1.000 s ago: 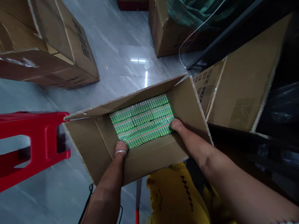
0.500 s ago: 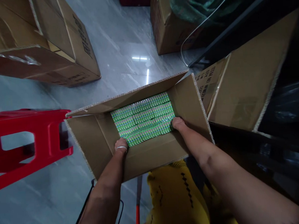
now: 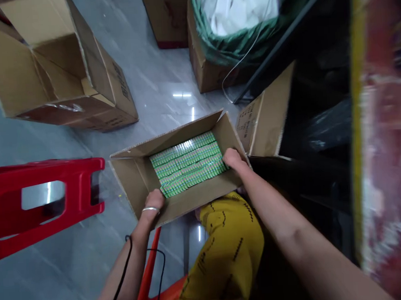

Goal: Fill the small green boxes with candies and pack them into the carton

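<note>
An open cardboard box [image 3: 190, 203] holds several tight rows of small green packs [image 3: 187, 162] with pink and white marks. My left hand [image 3: 155, 199], with a silver bangle at its wrist, is inside the box by the left end of the nearest row. At that row's right end is my right hand [image 3: 232, 158], beside the box's right wall. Both hands look closed, knuckles up. Their fingertips are hidden, so I cannot tell whether they grip the packs.
A red plastic stool [image 3: 84, 185] lies at the left. Behind it stands a larger open carton [image 3: 110, 90]. Near the back, a green sack [image 3: 229, 54] holds white material. Another carton [image 3: 269, 115] touches the right side. An orange-red seat part [image 3: 151, 278] and a black cable [image 3: 163, 264] are below.
The view has shifted, and the box now looks smaller and farther away. Both hands have stayed at the ends of the nearest row. More of the sack and the back-left carton shows.
</note>
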Available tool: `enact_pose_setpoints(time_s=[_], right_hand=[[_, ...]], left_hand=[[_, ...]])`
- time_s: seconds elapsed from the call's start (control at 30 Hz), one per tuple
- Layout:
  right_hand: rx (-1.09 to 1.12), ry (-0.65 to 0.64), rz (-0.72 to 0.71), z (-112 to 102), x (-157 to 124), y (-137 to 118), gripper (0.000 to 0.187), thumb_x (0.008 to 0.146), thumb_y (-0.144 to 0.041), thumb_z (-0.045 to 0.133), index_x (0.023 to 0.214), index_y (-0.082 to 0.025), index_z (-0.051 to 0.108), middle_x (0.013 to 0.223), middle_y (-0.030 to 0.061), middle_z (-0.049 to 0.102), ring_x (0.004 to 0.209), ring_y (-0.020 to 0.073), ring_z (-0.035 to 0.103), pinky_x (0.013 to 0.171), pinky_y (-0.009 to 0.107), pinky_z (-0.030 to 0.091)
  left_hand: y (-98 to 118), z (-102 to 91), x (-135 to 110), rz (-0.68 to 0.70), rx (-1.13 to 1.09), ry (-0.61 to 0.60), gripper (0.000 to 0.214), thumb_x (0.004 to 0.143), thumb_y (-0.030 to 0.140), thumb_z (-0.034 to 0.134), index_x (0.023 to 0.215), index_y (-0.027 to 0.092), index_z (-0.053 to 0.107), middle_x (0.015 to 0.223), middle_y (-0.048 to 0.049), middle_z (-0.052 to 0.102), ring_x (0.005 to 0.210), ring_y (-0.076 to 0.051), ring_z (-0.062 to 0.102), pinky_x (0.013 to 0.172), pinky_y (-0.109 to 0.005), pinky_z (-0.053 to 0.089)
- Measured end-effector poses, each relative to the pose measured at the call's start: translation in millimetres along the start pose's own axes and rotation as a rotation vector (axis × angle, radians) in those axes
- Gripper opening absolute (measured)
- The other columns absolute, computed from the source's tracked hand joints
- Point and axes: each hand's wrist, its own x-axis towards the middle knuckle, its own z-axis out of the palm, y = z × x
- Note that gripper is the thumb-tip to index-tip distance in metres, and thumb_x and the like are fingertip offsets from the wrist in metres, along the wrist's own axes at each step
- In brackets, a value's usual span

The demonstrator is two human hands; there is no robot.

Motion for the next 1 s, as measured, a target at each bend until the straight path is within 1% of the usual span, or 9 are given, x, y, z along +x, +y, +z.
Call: enact_pose_setpoints(time_s=[0.17,0.27,0.4,0.5,0.63,0.73,0.83,0.93,1.0], right_hand=[[0.182,0.140,-0.090,-57,-103,10,0.035,0.092,-0.039,0.056,0.108,-0.009,0.065,0.106,0.0168,0.067,0.101,0.0237,0.064,0.086,0.031,0.051],[0.269,0.215,-0.159,-67,-174,19,0.035,0.092,-0.041,0.053,0.100,-0.011,0.070,0.088,0.0135,0.073,0.095,0.0234,0.067,0.081,0.026,0.051],[0.328,0.290,-0.288,-72,-265,32,0.031,0.089,-0.040,0.057,0.089,-0.013,0.072,0.074,0.0084,0.073,0.079,0.0194,0.070,0.074,0.024,0.051],[0.352,0.361,-0.393,-80,-329,50,0.028,0.089,-0.037,0.056,0.085,-0.013,0.071,0.073,0.0077,0.072,0.075,0.0173,0.069,0.071,0.024,0.051],[0.386,0.472,-0.526,-88,-415,94,0.025,0.090,-0.032,0.052,0.091,-0.014,0.069,0.079,0.0068,0.072,0.073,0.0150,0.068,0.068,0.022,0.049],[0.406,0.554,-0.616,-83,-478,140,0.025,0.090,-0.032,0.050,0.096,-0.016,0.068,0.079,0.0050,0.072,0.069,0.0145,0.067,0.063,0.022,0.048],[0.423,0.641,-0.680,-66,-525,189,0.026,0.089,-0.033,0.049,0.094,-0.015,0.068,0.074,0.0046,0.071,0.063,0.0154,0.066,0.060,0.023,0.046],[0.412,0.731,-0.686,-39,-555,227,0.027,0.089,-0.033,0.048,0.089,-0.016,0.069,0.073,0.0056,0.072,0.069,0.0179,0.067,0.064,0.025,0.045],[0.414,0.781,-0.639,-19,-572,245,0.026,0.088,-0.033,0.050,0.090,-0.016,0.070,0.086,0.0083,0.074,0.081,0.0198,0.068,0.069,0.025,0.044]], left_hand=[[0,-27.1,-78,0.185,0.059,0.152,0.026,0.090,0.035,0.055,0.102,0.014,0.065,0.109,-0.0135,0.065,0.107,-0.026,0.061,0.091,-0.042,0.047],[0,-37.5,-121,0.322,0.028,0.222,0.023,0.087,0.033,0.053,0.085,0.016,0.069,0.100,-0.0183,0.069,0.108,-0.034,0.062,0.087,-0.039,0.046],[-6,-59.3,-179,0.490,-0.098,0.209,0.028,0.082,0.039,0.056,0.071,0.016,0.066,0.079,-0.0136,0.072,0.089,-0.031,0.069,0.074,-0.033,0.050],[-15,-98.6,-228,0.620,-0.242,0.170,0.036,0.077,0.050,0.060,0.075,0.014,0.065,0.075,-0.0094,0.072,0.072,-0.024,0.070,0.063,-0.028,0.052],[-42,-184.4,-319,0.784,-0.439,0.298,0.047,0.078,0.055,0.057,0.097,0.012,0.060,0.092,-0.0094,0.073,0.082,-0.021,0.070,0.070,-0.030,0.055],[-80,-246.7,-409,0.954,-0.688,0.458,0.046,0.079,0.056,0.057,0.103,0.017,0.057,0.096,-0.0027,0.072,0.091,-0.020,0.069,0.082,-0.036,0.055],[-123,-279.9,-494,1.238,-0.884,0.596,0.042,0.079,0.055,0.060,0.104,0.022,0.061,0.096,0.0079,0.073,0.097,-0.019,0.067,0.095,-0.047,0.050],[-139,-277.1,-544,1.502,-1.155,0.627,0.034,0.081,0.050,0.061,0.104,0.025,0.063,0.090,0.0140,0.073,0.103,-0.017,0.063,0.102,-0.051,0.042],[-116,-257.8,-554,1.580,-1.200,0.497,0.031,0.082,0.053,0.059,0.104,0.032,0.064,0.092,0.0167,0.073,0.114,-0.019,0.058,0.097,-0.046,0.049]])
